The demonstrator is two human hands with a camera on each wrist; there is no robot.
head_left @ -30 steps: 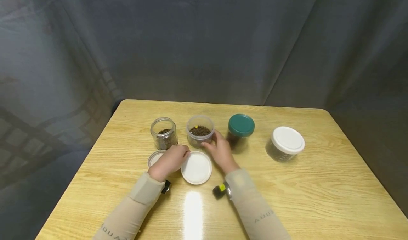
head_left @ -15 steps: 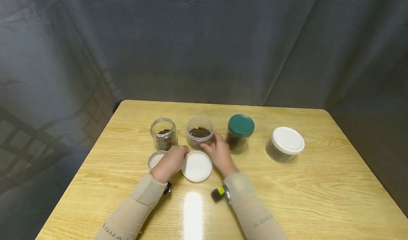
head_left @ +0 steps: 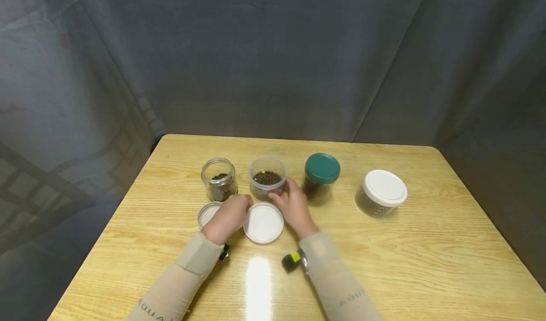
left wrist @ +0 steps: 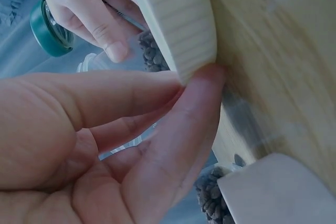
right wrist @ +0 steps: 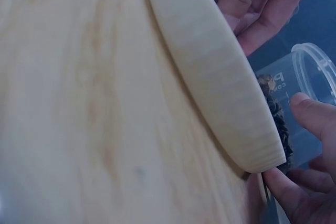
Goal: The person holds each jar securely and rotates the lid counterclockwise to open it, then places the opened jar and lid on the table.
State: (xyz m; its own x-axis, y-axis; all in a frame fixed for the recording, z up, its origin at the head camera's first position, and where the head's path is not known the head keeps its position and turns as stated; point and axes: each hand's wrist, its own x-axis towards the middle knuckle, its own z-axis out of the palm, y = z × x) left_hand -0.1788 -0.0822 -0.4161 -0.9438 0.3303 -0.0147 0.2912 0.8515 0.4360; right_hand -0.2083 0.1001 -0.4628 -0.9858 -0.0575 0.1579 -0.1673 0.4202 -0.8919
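My left hand (head_left: 230, 216) pinches the rim of a white ribbed lid (head_left: 264, 224) between thumb and fingertips; in the left wrist view the pinched lid edge (left wrist: 181, 24) shows plainly. The lid is on the table, in front of an uncovered clear plastic tub (head_left: 261, 191). Dark brown bean-like pieces (head_left: 267, 178) part fill the tub, with a small yellow bit on top. My right hand (head_left: 295, 209) holds the tub's right side, its thumb (right wrist: 312, 111) on the wall in the right wrist view. Some right fingertips are hidden behind the tub.
Left of the tub is an uncovered glass jar (head_left: 219, 188) of similar pieces. A smaller lid (head_left: 207, 213) lies before it, partly under my left hand. To the right stand a green-lidded jar (head_left: 322, 168) and a white-lidded tub (head_left: 385, 188). A dark curtain (head_left: 273, 65) hangs behind the table.
The white lid's near edge has shifted very slightly away from me during the past second. Both hands keep their holds, and the containers stay in place.
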